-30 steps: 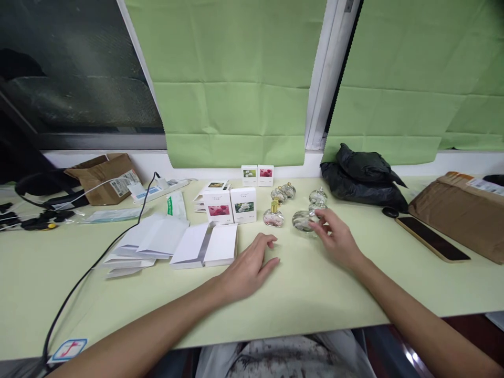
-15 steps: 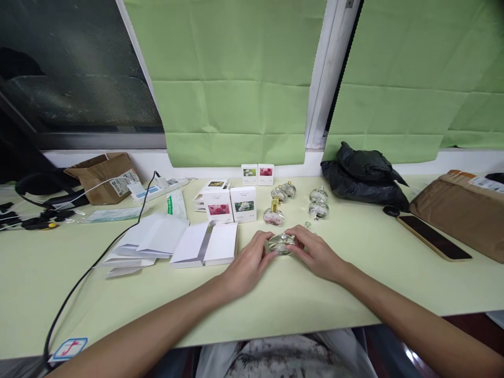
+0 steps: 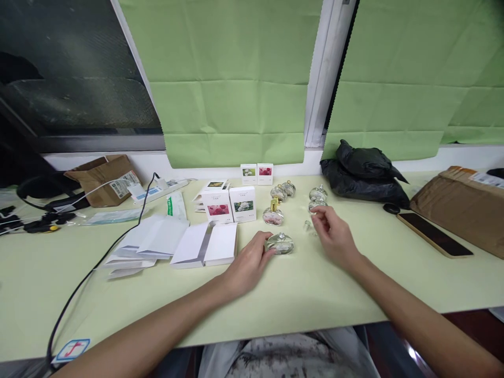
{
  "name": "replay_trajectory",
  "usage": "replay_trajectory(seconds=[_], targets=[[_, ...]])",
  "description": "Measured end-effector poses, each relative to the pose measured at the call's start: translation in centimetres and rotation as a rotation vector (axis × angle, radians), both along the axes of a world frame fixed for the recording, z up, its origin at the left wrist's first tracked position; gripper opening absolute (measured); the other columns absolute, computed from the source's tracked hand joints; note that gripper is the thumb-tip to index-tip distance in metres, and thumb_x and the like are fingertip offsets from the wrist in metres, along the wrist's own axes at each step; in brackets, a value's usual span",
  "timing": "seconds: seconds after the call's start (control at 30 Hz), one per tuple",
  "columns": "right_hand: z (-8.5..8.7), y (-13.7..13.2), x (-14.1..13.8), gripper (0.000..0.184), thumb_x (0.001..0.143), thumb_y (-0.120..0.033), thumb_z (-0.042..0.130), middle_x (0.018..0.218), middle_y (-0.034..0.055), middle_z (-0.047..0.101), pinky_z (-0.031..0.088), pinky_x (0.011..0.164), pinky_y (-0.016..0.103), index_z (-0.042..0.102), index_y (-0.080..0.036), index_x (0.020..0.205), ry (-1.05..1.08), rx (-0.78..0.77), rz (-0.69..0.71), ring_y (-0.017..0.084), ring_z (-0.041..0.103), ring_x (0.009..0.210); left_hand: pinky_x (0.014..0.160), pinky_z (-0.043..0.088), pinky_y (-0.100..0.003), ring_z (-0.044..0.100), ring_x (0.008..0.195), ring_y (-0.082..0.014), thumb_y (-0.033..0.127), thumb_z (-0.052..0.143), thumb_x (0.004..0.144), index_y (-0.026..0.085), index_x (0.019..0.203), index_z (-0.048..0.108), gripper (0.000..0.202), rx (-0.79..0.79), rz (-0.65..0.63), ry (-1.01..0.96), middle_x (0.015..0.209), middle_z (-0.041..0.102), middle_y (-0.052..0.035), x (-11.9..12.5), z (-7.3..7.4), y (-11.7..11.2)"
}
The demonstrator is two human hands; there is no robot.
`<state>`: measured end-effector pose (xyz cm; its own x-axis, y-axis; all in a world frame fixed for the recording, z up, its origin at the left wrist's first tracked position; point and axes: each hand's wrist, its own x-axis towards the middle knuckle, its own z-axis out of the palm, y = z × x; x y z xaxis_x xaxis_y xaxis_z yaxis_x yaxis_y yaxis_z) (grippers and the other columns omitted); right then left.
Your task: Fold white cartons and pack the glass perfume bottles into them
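A clear oval glass perfume bottle (image 3: 280, 244) stands on the table in front of me. My left hand (image 3: 249, 265) is closed on its left side, fingers behind and thumb in front. My right hand (image 3: 334, 236) is over the table to the right, half curled, thumb and forefinger apart with nothing visible between them. Its fingertips partly cover a similar glass bottle (image 3: 317, 205); whether they touch it I cannot make out. Just left of that hand lies a small clear cap (image 3: 307, 224). A gold-necked perfume bottle (image 3: 273, 214) stands behind the held one.
Left of the bottles are white flower-picture boxes (image 3: 243, 206), an opened white box (image 3: 221, 244) and folded white papers (image 3: 153, 236). Other bottles (image 3: 289, 189) stand farther back. A black plastic bag (image 3: 364, 176), a phone (image 3: 435, 234) and a brown package (image 3: 460, 210) lie to the right.
My right hand has let go of the bottle in front and moved right, towards the other bottles. My left hand keeps its hold there.
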<state>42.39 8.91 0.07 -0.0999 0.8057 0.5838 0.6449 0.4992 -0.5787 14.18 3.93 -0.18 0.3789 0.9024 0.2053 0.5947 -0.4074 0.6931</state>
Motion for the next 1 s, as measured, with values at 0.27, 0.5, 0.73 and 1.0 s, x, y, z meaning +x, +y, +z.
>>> replay_trajectory(seconds=[0.27,0.5,0.73,1.0], targets=[[0.8,1.7,4.1,0.011,0.101,-0.036,0.055,0.066,-0.0038,0.062,0.034,0.062,0.03,0.06,-0.026,0.102,-0.519,-0.212,0.031,0.019,0.057,0.06,0.092,0.051,-0.041,0.064,0.094,-0.0258,0.042,0.044,0.11,0.021,0.137,0.049,0.035,0.022,0.018,-0.017,0.099,0.065,-0.0064,-0.1,-0.4,0.1],[0.4,1.6,3.5,0.01,0.097,-0.033,0.06,0.073,-0.0024,0.066,0.035,0.062,0.028,0.063,-0.025,0.1,-0.535,-0.315,0.119,0.017,0.059,0.063,0.093,0.051,-0.042,0.064,0.093,-0.0256,0.043,0.043,0.11,0.021,0.137,0.048,0.035,0.016,0.019,-0.011,0.099,0.064,-0.0062,-0.1,-0.3,0.1],[0.5,1.4,3.4,0.016,0.103,-0.037,0.056,0.068,-0.0028,0.064,0.037,0.059,0.028,0.064,-0.024,0.097,-0.43,-0.27,0.187,0.018,0.057,0.06,0.092,0.051,-0.042,0.065,0.094,-0.0263,0.043,0.043,0.11,0.021,0.137,0.048,0.034,0.029,0.004,-0.013,0.097,0.064,-0.0055,-0.1,-0.4,0.1],[0.9,-0.3,1.0,0.02,0.111,-0.039,0.048,0.09,0.0031,0.07,0.049,0.073,0.033,0.062,-0.025,0.109,-0.24,-0.117,0.247,0.02,0.064,0.078,0.093,0.051,-0.041,0.065,0.096,-0.0266,0.043,0.042,0.111,0.021,0.136,0.049,0.034,0.01,0.017,-0.009,0.099,0.065,-0.0063,0.0,0.0,0.0]])
